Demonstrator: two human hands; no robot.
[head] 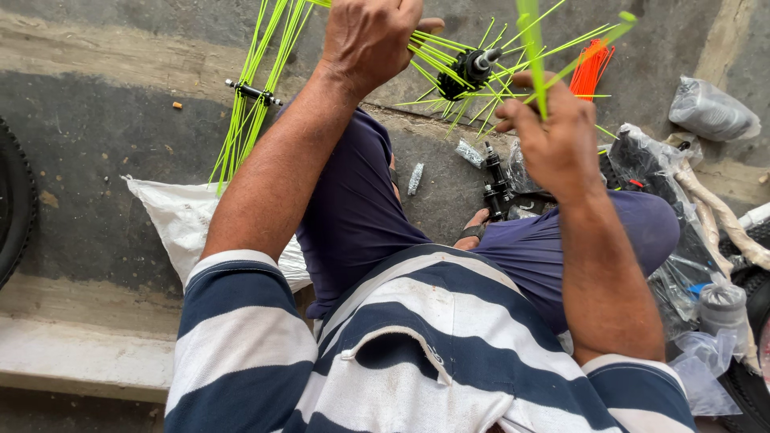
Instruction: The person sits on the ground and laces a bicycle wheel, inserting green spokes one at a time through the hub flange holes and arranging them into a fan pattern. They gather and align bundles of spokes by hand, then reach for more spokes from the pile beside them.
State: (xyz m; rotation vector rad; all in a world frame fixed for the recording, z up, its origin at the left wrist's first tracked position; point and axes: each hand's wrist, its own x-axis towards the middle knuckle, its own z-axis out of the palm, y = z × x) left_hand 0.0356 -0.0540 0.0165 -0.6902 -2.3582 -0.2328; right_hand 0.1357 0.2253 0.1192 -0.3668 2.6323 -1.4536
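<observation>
My left hand (367,38) is closed around a fan of neon green spokes (429,50) that run into a black wheel hub (468,70). The hub hangs in front of me, between both hands. My right hand (549,132) pinches a few green spokes (532,48) that stick upward from its fingers. A second black hub (250,91) with a bundle of green spokes lies on the concrete to the left. I sit with my knees apart, in dark shorts and a striped shirt.
Two bare black hubs (496,183) and small silver packets (415,178) lie on the ground between my legs. A bunch of orange spokes (591,66) lies at the back right. Plastic bags (712,110) and a tyre (754,281) crowd the right; a white sack (183,216) and another tyre (12,200) are left.
</observation>
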